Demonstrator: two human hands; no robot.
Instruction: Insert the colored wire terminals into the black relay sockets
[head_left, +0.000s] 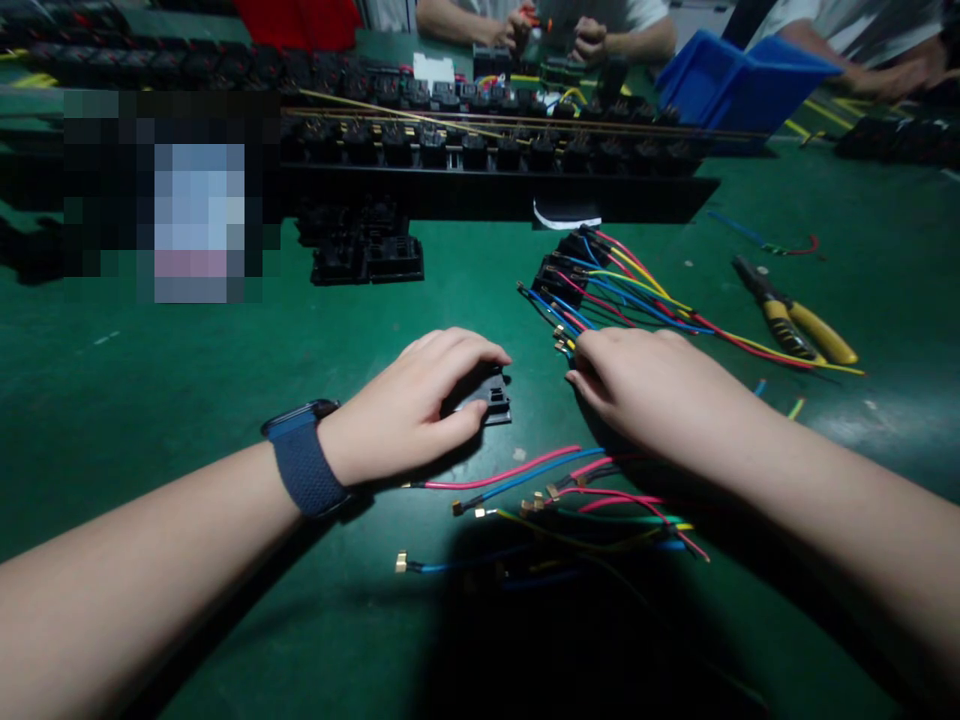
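My left hand [412,405], with a dark watch on the wrist, is closed around a small black plastic socket housing [496,398] resting on the green table. Its right end shows between my thumb and fingers. To the right, my right hand [637,385] pinches several wires with brass terminals [561,341] poking out past the fingertips. Just beyond it lie black housings [559,278] with red, blue and yellow wires fitted. Loose wires with brass terminals [502,485] are spread on the table nearer me, partly in shadow.
Yellow-handled pliers [799,320] lie at the right. Several black housings [367,258] sit beyond my left hand. A long black rack [487,190] of sockets crosses the back, with a blue bin [739,95] and a red bin [300,22]. Other people's hands [589,40] work across the table.
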